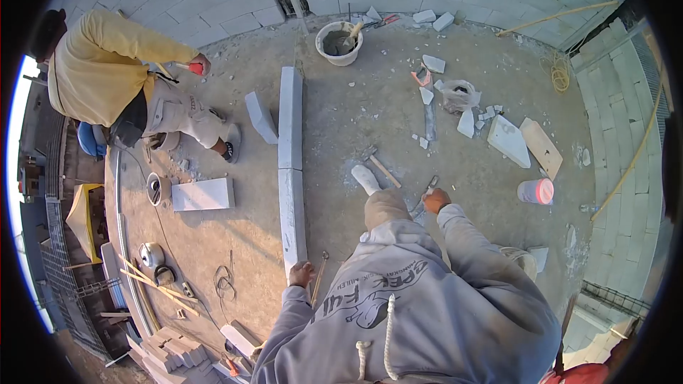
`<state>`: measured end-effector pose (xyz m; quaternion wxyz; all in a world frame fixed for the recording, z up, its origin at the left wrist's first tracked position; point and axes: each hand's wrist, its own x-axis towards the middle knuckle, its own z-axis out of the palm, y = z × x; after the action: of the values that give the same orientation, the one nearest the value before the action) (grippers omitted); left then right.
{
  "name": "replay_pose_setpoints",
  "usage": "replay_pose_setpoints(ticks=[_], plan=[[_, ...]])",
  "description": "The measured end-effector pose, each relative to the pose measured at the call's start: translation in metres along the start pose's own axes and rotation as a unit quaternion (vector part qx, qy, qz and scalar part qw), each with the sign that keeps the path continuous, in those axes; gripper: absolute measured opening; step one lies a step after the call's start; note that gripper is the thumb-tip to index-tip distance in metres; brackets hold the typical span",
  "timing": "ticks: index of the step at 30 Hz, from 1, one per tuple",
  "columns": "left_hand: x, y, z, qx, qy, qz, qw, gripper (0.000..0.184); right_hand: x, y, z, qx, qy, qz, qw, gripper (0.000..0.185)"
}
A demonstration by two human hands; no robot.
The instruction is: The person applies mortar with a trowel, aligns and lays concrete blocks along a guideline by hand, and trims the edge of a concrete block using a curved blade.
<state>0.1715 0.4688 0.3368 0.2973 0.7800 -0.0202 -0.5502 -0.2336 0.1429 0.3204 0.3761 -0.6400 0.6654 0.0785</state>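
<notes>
Block row [290, 128] left of hammer [385, 171]; bucket [341, 61] farther ahead; tub [532, 193] far right.

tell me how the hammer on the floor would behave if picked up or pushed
The hammer would probably feel heavy at one end, since its head looks like metal and its handle like wood. It should stay stiff, as the handle looks straight. Pushed, it would likely pivot rather than roll, with the head set across the handle.

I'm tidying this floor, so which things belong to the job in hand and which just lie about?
Likely the job:
- block row, left hand by its near end
- tool in right hand
- hammer
- bucket of grey mix

Likely just lying about:
- plastic bag
- kettle
- yellow cord
</notes>
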Motion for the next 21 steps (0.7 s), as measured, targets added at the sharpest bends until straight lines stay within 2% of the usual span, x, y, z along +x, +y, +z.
replay_pose_setpoints(ticks=[1, 2, 4, 6, 7, 8, 9, 10, 11, 12, 13, 14, 15, 16, 17, 18, 19, 20, 21], plan=[[0.030, -0.016, -0.016, 0.017, -0.031, -0.019, 0.999, 0.023, 0.013, -0.004, 0.003, 0.021, 0.038, -0.005, 0.999, 0.033], [0.058, -0.014, -0.013, 0.038, -0.067, -0.038, 0.996, 0.022, 0.010, -0.030, -0.010, 0.015, 0.017, 0.010, 1.000, 0.033], [0.044, 0.048, 0.007, 0.048, -0.013, -0.081, 0.995, 0.018, 0.027, -0.043, -0.037, -0.025, -0.016, 0.021, 0.999, 0.034], [0.034, 0.105, 0.031, 0.013, 0.031, -0.074, 0.997, 0.017, 0.063, -0.048, -0.019, -0.114, -0.073, -0.027, 0.990, 0.036], [0.039, 0.121, 0.034, -0.021, 0.055, -0.078, 0.995, 0.019, 0.076, -0.041, -0.017, -0.100, -0.083, -0.003, 0.992, 0.037], [0.061, 0.124, 0.029, 0.105, -0.005, 0.049, 0.993, 0.024, 0.086, -0.054, -0.032, -0.130, -0.097, 0.024, 0.987, 0.034], [0.078, 0.131, 0.037, 0.071, 0.019, 0.104, 0.992, 0.030, 0.095, -0.072, -0.055, -0.084, -0.151, 0.071, 0.982, 0.030], [0.037, 0.202, 0.048, 0.085, 0.043, 0.134, 0.986, 0.035, 0.139, -0.044, -0.041, -0.145, -0.179, -0.016, 0.973, 0.026], [0.032, 0.231, 0.054, 0.032, 0.048, 0.169, 0.984, 0.036, 0.207, 0.013, -0.015, -0.278, -0.150, -0.224, 0.922, 0.023], [0.016, 0.265, 0.055, 0.045, 0.071, 0.201, 0.976, 0.038, 0.200, -0.041, -0.051, -0.151, -0.173, -0.002, 0.973, 0.030], [0.018, 0.277, 0.055, 0.031, 0.092, 0.222, 0.970, 0.037, 0.228, -0.054, -0.058, -0.106, -0.158, 0.082, 0.978, 0.025], [0.014, 0.288, 0.056, 0.001, 0.126, 0.236, 0.964, 0.037, 0.244, -0.093, -0.074, -0.293, -0.194, -0.101, 0.931, 0.023], [0.009, 0.294, 0.057, -0.024, 0.154, 0.253, 0.955, 0.037, 0.263, -0.126, -0.102, -0.456, -0.211, -0.273, 0.820, 0.022], [0.009, 0.286, 0.056, -0.045, 0.175, 0.233, 0.956, 0.036, 0.271, -0.162, -0.123, -0.585, -0.214, -0.421, 0.660, 0.020], [0.011, 0.274, 0.055, -0.062, 0.189, 0.215, 0.956, 0.036, 0.304, -0.185, -0.120, -0.449, -0.217, -0.296, 0.815, 0.018], [0.013, 0.261, 0.054, -0.073, 0.198, 0.198, 0.957, 0.036, 0.315, -0.217, -0.121, -0.283, -0.206, -0.148, 0.925, 0.017], [0.013, 0.239, 0.054, -0.071, 0.223, 0.173, 0.957, 0.036, 0.324, -0.247, -0.126, -0.228, -0.189, -0.129, 0.947, 0.017], [0.016, 0.211, 0.055, -0.119, 0.214, 0.099, 0.964, 0.036, 0.292, -0.312, -0.139, -0.168, -0.169, -0.108, 0.965, 0.017], [0.023, 0.174, 0.059, -0.165, 0.202, 0.027, 0.965, 0.037, 0.316, -0.330, -0.130, -0.225, -0.164, -0.220, 0.935, 0.017]])
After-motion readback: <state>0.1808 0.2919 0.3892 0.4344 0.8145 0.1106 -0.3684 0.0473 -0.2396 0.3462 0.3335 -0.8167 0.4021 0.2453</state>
